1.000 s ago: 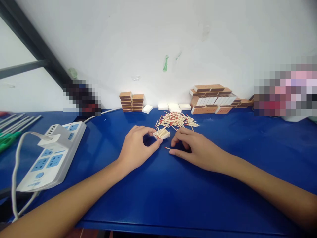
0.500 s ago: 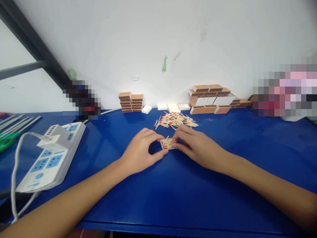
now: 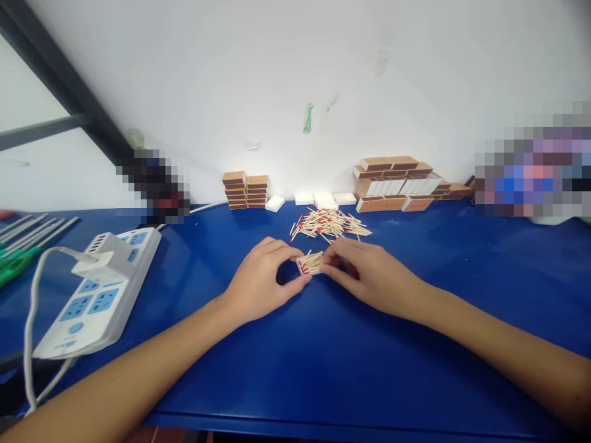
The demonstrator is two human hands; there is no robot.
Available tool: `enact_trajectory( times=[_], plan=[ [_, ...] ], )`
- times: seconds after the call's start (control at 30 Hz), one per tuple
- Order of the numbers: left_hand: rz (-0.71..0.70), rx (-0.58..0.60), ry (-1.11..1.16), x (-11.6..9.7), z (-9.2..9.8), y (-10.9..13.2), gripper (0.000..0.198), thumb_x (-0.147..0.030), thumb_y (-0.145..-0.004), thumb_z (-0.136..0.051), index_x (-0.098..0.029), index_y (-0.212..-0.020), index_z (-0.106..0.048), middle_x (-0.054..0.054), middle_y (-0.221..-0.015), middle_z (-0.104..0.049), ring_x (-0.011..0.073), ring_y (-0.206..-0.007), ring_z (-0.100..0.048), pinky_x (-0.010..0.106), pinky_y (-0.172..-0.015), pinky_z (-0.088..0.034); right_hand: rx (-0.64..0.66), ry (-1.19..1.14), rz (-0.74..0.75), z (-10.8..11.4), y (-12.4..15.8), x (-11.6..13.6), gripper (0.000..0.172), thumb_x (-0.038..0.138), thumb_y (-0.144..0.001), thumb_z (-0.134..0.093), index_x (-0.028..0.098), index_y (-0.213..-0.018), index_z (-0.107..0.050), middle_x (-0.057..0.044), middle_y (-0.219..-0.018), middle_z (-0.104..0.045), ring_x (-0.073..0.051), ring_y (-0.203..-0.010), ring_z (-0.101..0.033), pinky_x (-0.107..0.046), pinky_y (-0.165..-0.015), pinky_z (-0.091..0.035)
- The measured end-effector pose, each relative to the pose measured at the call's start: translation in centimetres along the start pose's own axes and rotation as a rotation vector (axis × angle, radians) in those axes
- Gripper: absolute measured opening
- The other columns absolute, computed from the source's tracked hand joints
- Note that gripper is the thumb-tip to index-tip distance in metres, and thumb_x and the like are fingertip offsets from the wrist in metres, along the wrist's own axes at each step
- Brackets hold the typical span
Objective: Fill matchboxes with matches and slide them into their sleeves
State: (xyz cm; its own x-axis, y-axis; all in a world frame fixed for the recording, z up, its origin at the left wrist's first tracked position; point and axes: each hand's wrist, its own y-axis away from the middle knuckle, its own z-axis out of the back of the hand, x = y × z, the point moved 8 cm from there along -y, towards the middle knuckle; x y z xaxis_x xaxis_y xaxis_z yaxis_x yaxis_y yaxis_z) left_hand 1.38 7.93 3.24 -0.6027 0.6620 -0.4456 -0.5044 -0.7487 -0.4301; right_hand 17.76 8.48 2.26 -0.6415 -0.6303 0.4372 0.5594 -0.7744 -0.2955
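Observation:
A small white matchbox tray (image 3: 310, 263) with several red-tipped matches in it lies on the blue table between my hands. My left hand (image 3: 265, 280) grips its left end between thumb and fingers. At the tray's right end, the thumb and fingertips of my right hand (image 3: 369, 274) are close together and touch the tray or the matches; which of them they hold is too small to tell. Just behind the tray is a loose pile of matches (image 3: 330, 223). White trays (image 3: 325, 200) stand against the wall behind the pile.
Stacked matchboxes (image 3: 244, 192) stand at the back left, with a white tray (image 3: 275, 203) beside them. A larger matchbox stack (image 3: 394, 186) is at the back right. On the left lie a power strip (image 3: 99, 301) with a plugged-in charger and cable, and green-handled tools (image 3: 18, 264).
My right hand's fingers have drawn back slightly from over the tray to its right end, showing more of the matches. My left hand keeps its hold.

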Motion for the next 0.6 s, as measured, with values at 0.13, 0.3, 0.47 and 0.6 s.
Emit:
enact_trajectory(
  times=[0.13, 0.3, 0.47, 0.6],
  plan=[
    [-0.030, 0.020, 0.009, -0.4, -0.1, -0.1, 0.024, -0.034, -0.093, -0.077, -0.020, -0.112, -0.072, 0.006, -0.105, -0.076, 0.0247, -0.100, -0.065, 0.043, -0.092, -0.055, 0.006, -0.053, 0.016, -0.1, 0.0, 0.1, 0.012, 0.026, -0.105, -0.057, 0.022, -0.098, -0.066, -0.005, -0.093, -0.071, -0.018, -0.079, -0.065, -0.028, -0.067, -0.046],
    [-0.053, 0.046, 0.011, -0.7, -0.3, 0.0, 0.026, -0.034, -0.093, -0.077, -0.020, -0.114, -0.072, 0.005, -0.107, -0.076, 0.0244, -0.100, -0.065, 0.042, -0.092, -0.054, 0.016, -0.054, -0.059, 0.6, -0.2, -1.0, 0.012, 0.030, -0.101, -0.063, 0.022, -0.095, -0.067, -0.004, -0.088, -0.072, -0.018, -0.078, -0.064, -0.029, -0.068, -0.046],
    [-0.041, 0.059, 0.018, -0.7, -0.3, -0.1, 0.026, -0.036, -0.094, -0.076, -0.020, -0.114, -0.073, 0.006, -0.105, -0.076, 0.0248, -0.100, -0.065, 0.043, -0.091, -0.054, 0.044, -0.106, -0.078, 0.4, -0.3, -0.8, 0.014, 0.032, -0.101, -0.064, 0.021, -0.092, -0.067, -0.002, -0.082, -0.070, -0.017, -0.073, -0.062, -0.029, -0.067, -0.045],
    [-0.058, 0.070, 0.036, -0.8, -0.4, 0.0, 0.025, -0.035, -0.094, -0.076, -0.020, -0.114, -0.072, 0.006, -0.106, -0.075, 0.0244, -0.102, -0.065, 0.043, -0.092, -0.055, 0.044, -0.113, -0.021, 0.4, -0.3, -0.1, 0.013, 0.027, -0.101, -0.061, 0.021, -0.091, -0.065, -0.005, -0.088, -0.071, -0.017, -0.075, -0.062, -0.029, -0.067, -0.045]
  ],
)
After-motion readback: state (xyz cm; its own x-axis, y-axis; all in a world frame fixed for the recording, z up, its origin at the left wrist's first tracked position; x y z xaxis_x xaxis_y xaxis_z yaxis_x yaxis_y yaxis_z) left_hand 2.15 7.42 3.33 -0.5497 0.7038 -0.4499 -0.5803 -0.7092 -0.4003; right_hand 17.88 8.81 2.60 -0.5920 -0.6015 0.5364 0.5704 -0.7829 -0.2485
